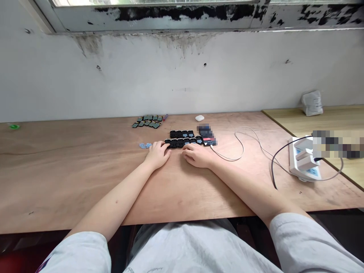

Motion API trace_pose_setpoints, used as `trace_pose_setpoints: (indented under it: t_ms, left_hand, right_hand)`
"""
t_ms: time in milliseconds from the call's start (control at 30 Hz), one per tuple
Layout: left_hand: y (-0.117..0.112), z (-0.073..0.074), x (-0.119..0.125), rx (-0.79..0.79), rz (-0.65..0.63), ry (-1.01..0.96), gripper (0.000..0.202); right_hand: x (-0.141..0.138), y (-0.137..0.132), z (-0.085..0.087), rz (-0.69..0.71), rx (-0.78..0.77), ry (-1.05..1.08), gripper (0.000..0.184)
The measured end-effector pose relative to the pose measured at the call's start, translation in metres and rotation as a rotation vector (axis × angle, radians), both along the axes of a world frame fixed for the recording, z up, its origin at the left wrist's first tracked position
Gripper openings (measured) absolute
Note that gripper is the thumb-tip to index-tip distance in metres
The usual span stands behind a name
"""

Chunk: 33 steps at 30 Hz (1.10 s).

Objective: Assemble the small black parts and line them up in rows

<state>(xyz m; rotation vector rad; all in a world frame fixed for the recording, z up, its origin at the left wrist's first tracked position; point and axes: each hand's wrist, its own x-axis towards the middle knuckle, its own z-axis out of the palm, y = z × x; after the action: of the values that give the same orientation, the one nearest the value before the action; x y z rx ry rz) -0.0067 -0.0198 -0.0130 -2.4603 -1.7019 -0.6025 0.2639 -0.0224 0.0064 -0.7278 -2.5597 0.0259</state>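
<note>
My left hand [158, 154] rests at the left end of the front row of small black square casings [181, 143], its fingers apart and the fingertips touching the end piece. My right hand [196, 155] lies just in front of the same row, fingers bent and close together; anything between them is too small or hidden to make out. A second, shorter row of black casings [179, 134] sits behind. Some casings in both rows show a blue-grey patch inside. Small pale blue pieces [145, 145] lie left of my left hand.
Several dark square modules [148, 121] lie at the back beside a purple, pen-like item [165, 117]. A phone [207, 135], partly blurred, trails a white cable [227, 159]. A white case [200, 118], a power strip [305, 163] and a white packet [312, 103] are farther back or right.
</note>
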Motion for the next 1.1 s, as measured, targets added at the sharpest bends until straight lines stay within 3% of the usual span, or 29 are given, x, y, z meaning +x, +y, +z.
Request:
trace_pose_setpoints:
  t_ms: [133,300,500,600,767,1100]
  left_hand:
    - [0.001,0.001,0.0,-0.018,0.021,0.002,0.04]
    - [0.008,0.005,0.001,-0.024,0.175,0.022,0.04]
    - [0.038,0.012,0.012,-0.047,0.197,0.043,0.047]
    - [0.053,0.011,0.02,-0.044,0.182,0.036,0.051]
    - [0.062,0.007,0.023,-0.061,0.084,0.032,0.057]
    - [0.058,0.005,0.018,-0.046,-0.035,-0.006,0.056]
  right_hand:
    - [0.003,0.004,0.001,-0.101,0.013,-0.001,0.021]
    - [0.007,0.009,-0.001,-0.211,0.037,-0.021,0.022]
    - [0.008,0.013,-0.002,-0.599,0.145,-0.056,0.029]
    - [0.01,0.015,-0.002,-0.69,0.134,-0.077,0.032]
    - [0.013,0.021,-0.006,-0.759,0.077,-0.086,0.039]
    - [0.011,0.018,-0.007,-0.675,0.014,-0.016,0.041]
